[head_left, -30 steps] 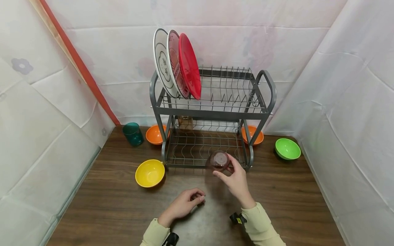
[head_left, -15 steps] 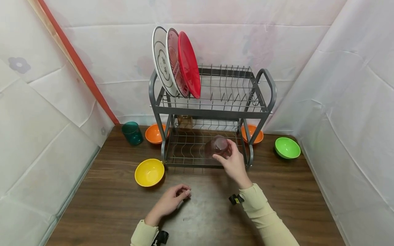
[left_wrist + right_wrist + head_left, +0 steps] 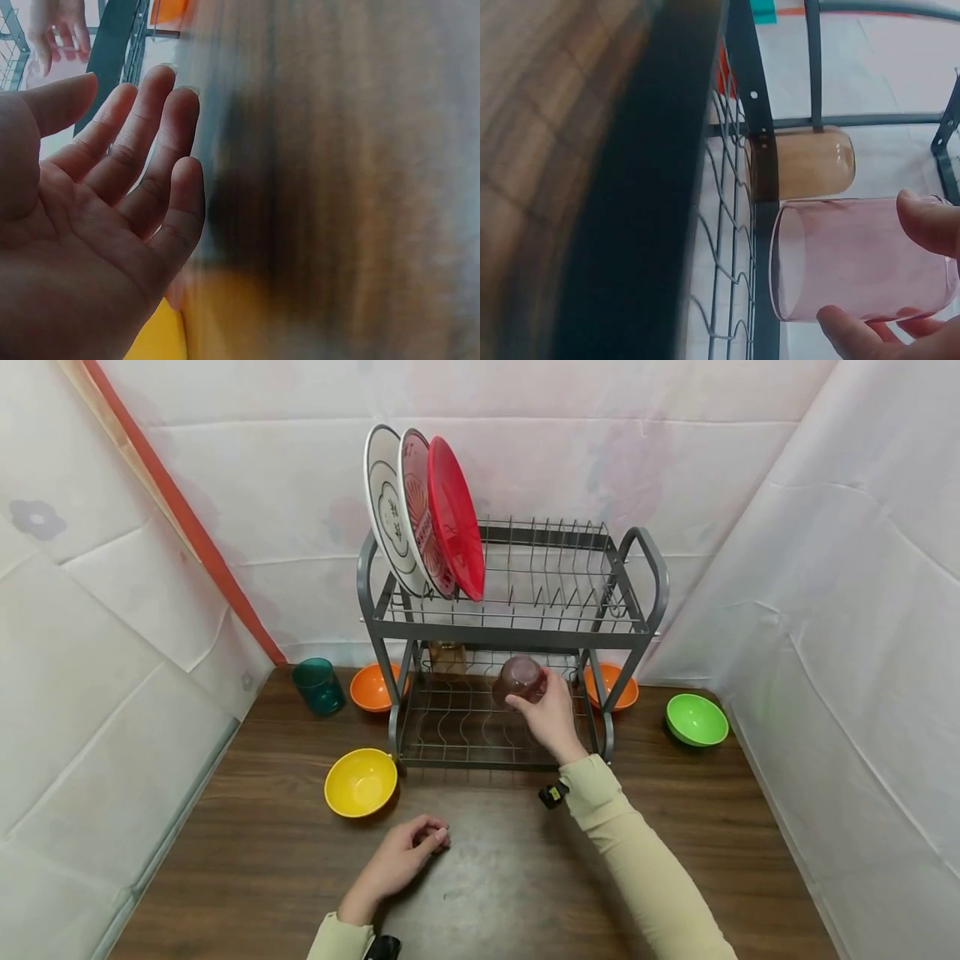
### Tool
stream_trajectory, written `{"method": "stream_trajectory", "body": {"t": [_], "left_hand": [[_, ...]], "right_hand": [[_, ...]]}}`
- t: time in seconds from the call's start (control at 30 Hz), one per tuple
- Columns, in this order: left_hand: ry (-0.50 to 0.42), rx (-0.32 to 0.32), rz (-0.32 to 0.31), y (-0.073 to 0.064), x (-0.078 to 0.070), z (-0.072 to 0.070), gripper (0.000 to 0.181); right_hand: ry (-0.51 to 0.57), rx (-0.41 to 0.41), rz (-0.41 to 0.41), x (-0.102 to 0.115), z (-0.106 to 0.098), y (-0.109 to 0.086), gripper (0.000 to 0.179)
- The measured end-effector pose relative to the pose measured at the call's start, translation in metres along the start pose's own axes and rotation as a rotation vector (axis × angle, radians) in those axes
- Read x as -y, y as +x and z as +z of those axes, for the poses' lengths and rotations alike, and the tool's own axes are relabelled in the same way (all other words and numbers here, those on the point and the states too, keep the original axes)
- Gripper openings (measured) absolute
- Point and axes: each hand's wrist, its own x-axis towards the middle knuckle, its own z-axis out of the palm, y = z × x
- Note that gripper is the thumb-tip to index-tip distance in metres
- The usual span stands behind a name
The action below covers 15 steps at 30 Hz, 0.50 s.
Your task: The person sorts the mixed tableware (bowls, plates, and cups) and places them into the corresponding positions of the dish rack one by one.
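1. Pink glass (image 3: 516, 675): inverted over the lower tier (image 3: 480, 765), right hand (image 3: 551, 717) gripping it.
2. It has moved back, nearer the amber glass (image 3: 816, 162), seemingly not yet placed.
3. Left hand (image 3: 396, 860): fingers relaxed, holding nothing.

White cloth (image 3: 300, 485): evenly bright.
Table (image 3: 495, 885): pale glare near middle; strongly blurred in left wrist view.
Rack bar (image 3: 641, 195): dark, out of focus.
Pink cup (image 3: 862, 255): quite sharp.
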Motion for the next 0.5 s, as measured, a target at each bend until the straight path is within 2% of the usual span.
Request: {"method": "stream_trajectory", "body": {"t": [0.23,0.33,0.5], "left_hand": [[-0.010,0.000,-0.010,-0.005,0.001,0.003,0.030],[-0.016,0.010,-0.013,-0.004,-0.002,0.004,0.032],[-0.027,0.038,0.000,-0.001,-0.010,0.006,0.033]], "right_hand": [[0.059,0.013,0.000,0.004,0.014,0.030,0.072],[0.114,0.028,0.010,0.002,0.020,0.037,0.072],[0.143,0.043,0.042,-0.002,0.030,0.046,0.070]]}}
